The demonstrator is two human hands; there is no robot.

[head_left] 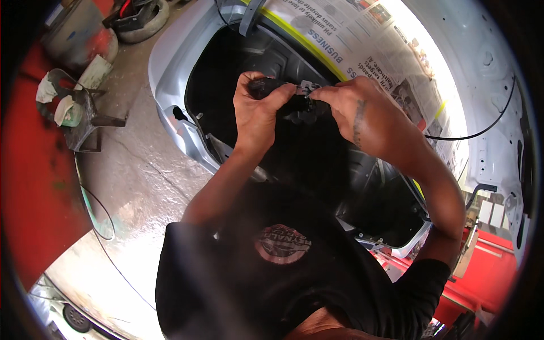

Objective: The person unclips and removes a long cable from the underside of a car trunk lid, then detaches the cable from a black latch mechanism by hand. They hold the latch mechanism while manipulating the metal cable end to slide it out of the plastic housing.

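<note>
Over the open boot (pixel 306 147) of a silver car, both my hands are raised close together. My left hand (pixel 255 116) is closed around a dark, rounded black part (pixel 265 86), thumb along its near side. Between the hands sits a small silver metal piece (pixel 306 88) with dark bits below it; its exact kind is too small to tell, and whether it is joined to the black part is unclear. The thumb and forefinger of my right hand (pixel 368 119) pinch the right end of this metal piece.
Newspaper (pixel 362 48) edged with yellow tape covers the glass beyond the boot. A raised white panel (pixel 487 62) with a black cable (pixel 481 135) stands right. At left, a metal stand (pixel 88 122) rests on the concrete floor (pixel 144 158), near a red surface (pixel 39 170). A red cabinet (pixel 493 260) is lower right.
</note>
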